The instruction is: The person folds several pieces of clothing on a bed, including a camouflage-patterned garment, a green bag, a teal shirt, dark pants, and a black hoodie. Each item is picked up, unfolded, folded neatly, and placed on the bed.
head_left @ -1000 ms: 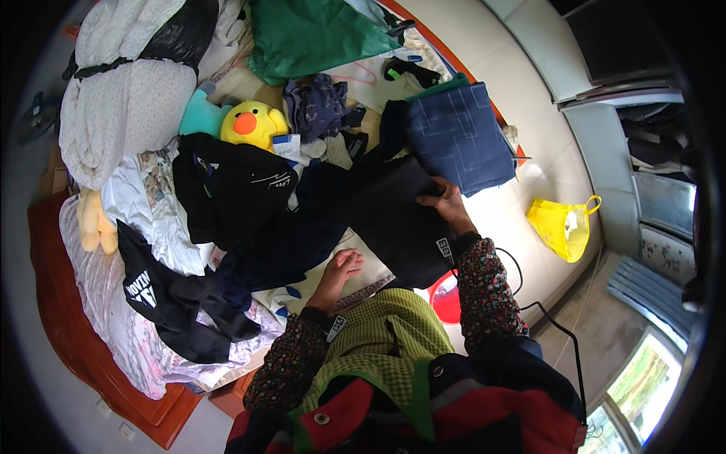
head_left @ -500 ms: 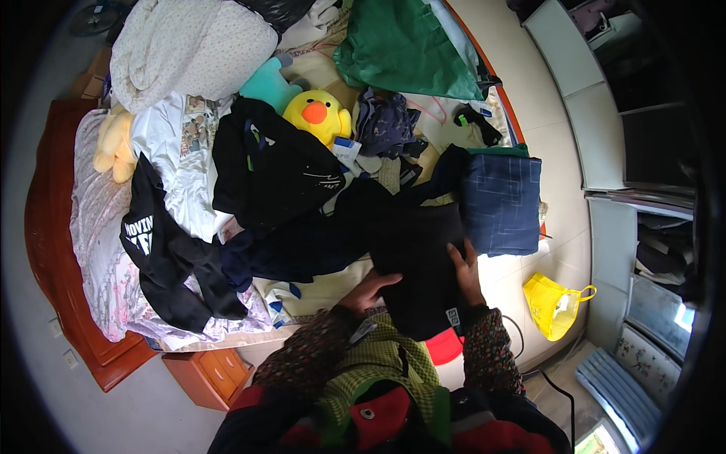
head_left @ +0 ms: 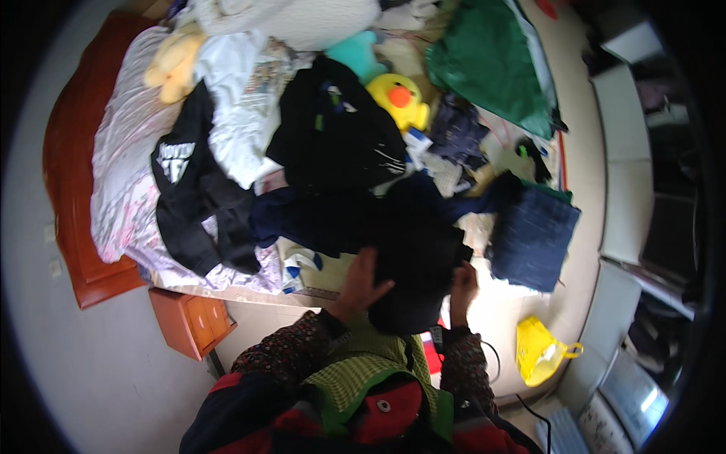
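Observation:
A dark, partly folded black garment (head_left: 414, 281) lies at the near edge of the bed in front of me. Along its left side rests my left hand (head_left: 357, 289), fingers stretched and thumb apart against the cloth. My right hand (head_left: 463, 289) has its fingers closed on the garment's right edge; motion blurs it a little. Beyond lies a dark navy garment (head_left: 314, 221) spread across the bed, partly covered by a black hooded top (head_left: 336, 136). Just right of the black garment sits a stack of folded dark blue cloth (head_left: 535, 236).
Black clothing with white print (head_left: 200, 204) lies at left. A yellow duck plush (head_left: 401, 100), a green bag (head_left: 495, 64) and a crumpled dark patterned cloth (head_left: 457, 132) are farther back. A yellow bag (head_left: 538, 352) stands on the floor at right, an orange bedside cabinet (head_left: 193, 321) at left.
The view has swung, shifting the bed's contents. My left hand's fingers have turned upward along the garment's side. My right hand has closed on its right edge, and the garment looks more bunched.

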`<act>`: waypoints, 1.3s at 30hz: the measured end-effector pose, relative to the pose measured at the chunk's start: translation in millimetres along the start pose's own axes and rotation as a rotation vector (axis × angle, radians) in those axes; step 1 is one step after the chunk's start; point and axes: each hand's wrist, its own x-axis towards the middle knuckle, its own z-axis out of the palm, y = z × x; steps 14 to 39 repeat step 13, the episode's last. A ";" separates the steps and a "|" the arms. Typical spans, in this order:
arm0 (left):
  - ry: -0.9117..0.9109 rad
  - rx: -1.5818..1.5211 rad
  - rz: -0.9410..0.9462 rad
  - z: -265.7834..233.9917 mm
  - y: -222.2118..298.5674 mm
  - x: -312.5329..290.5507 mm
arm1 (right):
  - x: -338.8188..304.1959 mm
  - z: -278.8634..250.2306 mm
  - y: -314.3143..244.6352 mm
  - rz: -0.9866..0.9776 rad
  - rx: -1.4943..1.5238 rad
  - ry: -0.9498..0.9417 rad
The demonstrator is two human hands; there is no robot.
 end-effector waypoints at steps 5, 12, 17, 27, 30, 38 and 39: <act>-0.185 0.260 0.186 13.4 41.3 -11.3 | 0.9 -4.8 -27.4 -0.170 -0.096 -0.252; -0.187 0.285 0.194 32.7 62.8 -1.4 | 7.5 18.0 -57.8 -0.201 -0.274 -0.346; -0.171 0.299 0.198 32.9 61.5 2.7 | 7.8 12.9 -59.1 -0.215 -0.281 -0.386; -0.171 0.299 0.198 32.9 61.5 2.7 | 7.8 12.9 -59.1 -0.215 -0.281 -0.386; -0.171 0.299 0.198 32.9 61.5 2.7 | 7.8 12.9 -59.1 -0.215 -0.281 -0.386; -0.171 0.299 0.198 32.9 61.5 2.7 | 7.8 12.9 -59.1 -0.215 -0.281 -0.386; -0.171 0.299 0.198 32.9 61.5 2.7 | 7.8 12.9 -59.1 -0.215 -0.281 -0.386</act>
